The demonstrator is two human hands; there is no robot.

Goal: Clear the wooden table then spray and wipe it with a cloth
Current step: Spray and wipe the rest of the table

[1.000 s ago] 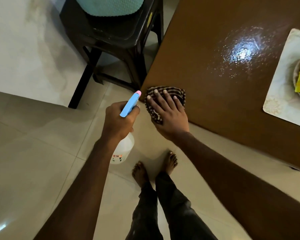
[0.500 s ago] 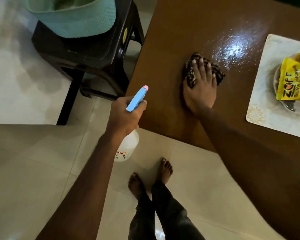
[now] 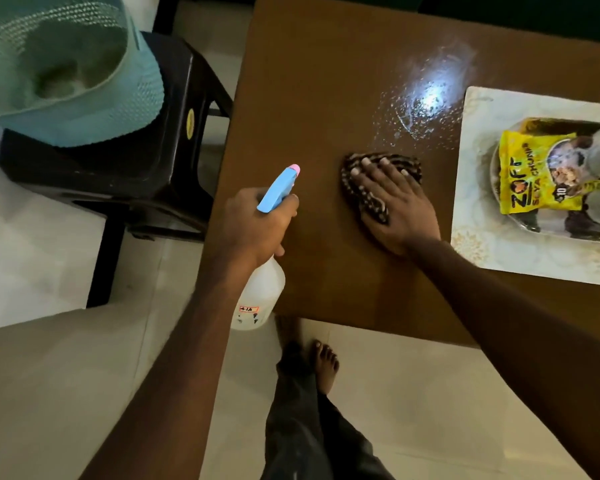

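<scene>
Wiping: our right hand point(image 3: 400, 209) flat on dark striped cloth point(image 3: 361, 192), left hand point(image 3: 253, 226) gripping blue-topped white spray bottle point(image 3: 261, 299); next, we judge, the droplets point(image 3: 426, 109) beyond.

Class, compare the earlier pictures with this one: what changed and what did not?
The right hand slid the cloth from the near corner of the table inward, to just short of the wet patch. The left hand still grips the spray bottle; the placemat and yellow packet stayed put.
</scene>
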